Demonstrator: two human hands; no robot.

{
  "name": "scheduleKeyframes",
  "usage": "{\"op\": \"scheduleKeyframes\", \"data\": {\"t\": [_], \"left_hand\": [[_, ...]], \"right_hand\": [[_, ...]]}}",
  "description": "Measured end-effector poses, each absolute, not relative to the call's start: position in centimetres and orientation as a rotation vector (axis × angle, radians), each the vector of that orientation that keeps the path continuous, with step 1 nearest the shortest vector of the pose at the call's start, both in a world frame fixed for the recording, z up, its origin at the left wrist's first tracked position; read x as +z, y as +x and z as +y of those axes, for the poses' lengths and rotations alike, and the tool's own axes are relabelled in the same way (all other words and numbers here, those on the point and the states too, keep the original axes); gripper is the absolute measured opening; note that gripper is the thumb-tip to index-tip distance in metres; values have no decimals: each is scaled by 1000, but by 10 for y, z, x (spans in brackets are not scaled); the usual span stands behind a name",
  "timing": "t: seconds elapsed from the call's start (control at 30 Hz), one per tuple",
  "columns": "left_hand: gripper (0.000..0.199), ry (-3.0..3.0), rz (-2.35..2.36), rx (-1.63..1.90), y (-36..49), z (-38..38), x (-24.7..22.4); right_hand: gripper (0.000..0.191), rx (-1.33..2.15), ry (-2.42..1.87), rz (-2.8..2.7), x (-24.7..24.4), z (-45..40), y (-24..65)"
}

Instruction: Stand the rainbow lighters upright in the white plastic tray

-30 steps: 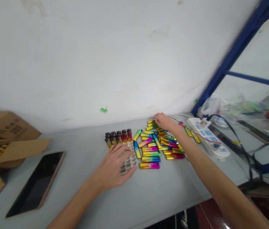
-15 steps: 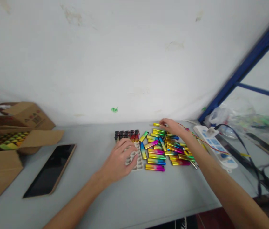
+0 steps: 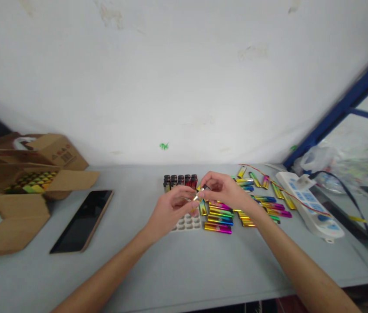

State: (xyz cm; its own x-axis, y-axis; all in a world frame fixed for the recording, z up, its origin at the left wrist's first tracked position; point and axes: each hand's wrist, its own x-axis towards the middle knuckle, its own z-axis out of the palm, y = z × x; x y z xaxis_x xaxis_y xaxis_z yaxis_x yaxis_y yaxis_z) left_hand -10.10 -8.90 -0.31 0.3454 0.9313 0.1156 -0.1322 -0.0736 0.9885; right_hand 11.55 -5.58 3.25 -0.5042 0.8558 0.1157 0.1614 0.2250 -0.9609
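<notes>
Above a pale tray (image 3: 188, 223) with round hollows, my two hands meet around one small shiny lighter (image 3: 200, 194). My left hand (image 3: 174, 208) pinches its lower end, and my right hand (image 3: 224, 190) has its fingers closed at the upper, dark-topped end. Upright lighters with black tops (image 3: 180, 178) fill the back rows of the tray, partly hidden by my left hand. Loose metallic lighters (image 3: 219, 220) in yellow, green, blue and pink lie to the right of the tray, some under my right hand and forearm.
On the left lie a black phone (image 3: 82, 221) and an open cardboard box (image 3: 76, 180) holding yellow-green lighters. A white power strip (image 3: 310, 208) with cables stands at the right, near plastic bags (image 3: 317, 158) and a blue metal frame (image 3: 343, 108). A wall rises behind the table.
My right hand has come back from the far side of the loose lighters to my left hand over the tray. A lighter is now between them. The view has shifted slightly.
</notes>
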Motion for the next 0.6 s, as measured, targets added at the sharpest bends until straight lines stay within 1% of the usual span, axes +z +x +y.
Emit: {"op": "scheduleKeyframes", "data": {"t": [0.07,0.13,0.2,0.33,0.47,0.53,0.6], "left_hand": [[33,1348,804,1015,-101,-89,-2],[36,1365,821,954,-102,-88,-1],[42,1371,840,900,-104,-87,1],[40,1354,808,858,-106,-85,0],[47,1241,807,877,-105,-84,-9],[49,1189,814,892,-106,-82,-13],[46,1131,825,916,-106,-81,-16]], "right_hand": [[36,1307,-935,-1825,27,-56,111],[35,1249,-935,-1834,23,-54,112],[35,1125,-969,-1827,19,-48,119],[40,804,-1140,-1772,9,-37,140],[41,522,-1293,-1834,-8,-40,154],[39,421,-1306,-1891,-13,-47,158],[38,365,-1302,-1927,-14,-52,162]]}}
